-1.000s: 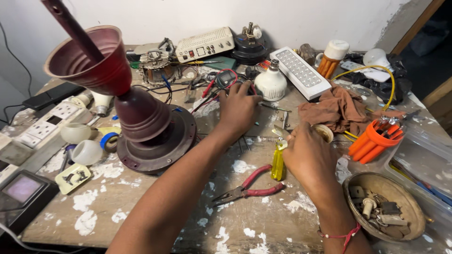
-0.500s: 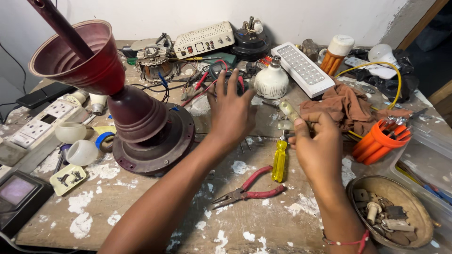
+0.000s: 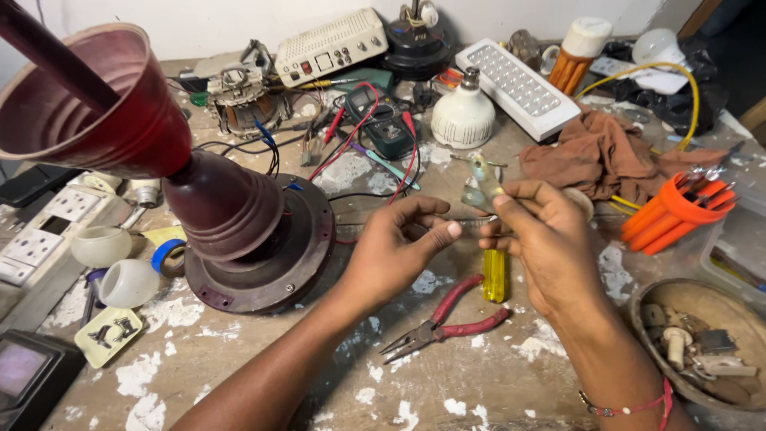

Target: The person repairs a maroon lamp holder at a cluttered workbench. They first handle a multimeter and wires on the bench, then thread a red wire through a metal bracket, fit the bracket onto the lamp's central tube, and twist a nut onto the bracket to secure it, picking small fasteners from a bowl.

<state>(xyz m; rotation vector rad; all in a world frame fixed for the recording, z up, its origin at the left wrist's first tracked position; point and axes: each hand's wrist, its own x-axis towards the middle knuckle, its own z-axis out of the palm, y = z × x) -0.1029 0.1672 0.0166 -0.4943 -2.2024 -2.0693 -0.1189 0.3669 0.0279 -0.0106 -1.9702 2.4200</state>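
Both hands (image 3: pixel 471 239) pinch a thin, clear-handled screwdriver (image 3: pixel 482 185) between their fingertips.

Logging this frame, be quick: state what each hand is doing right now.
Left hand: fingers pinched on the tip of a thin metal tool.
Right hand: closed, holding a clear-handled screwdriver.
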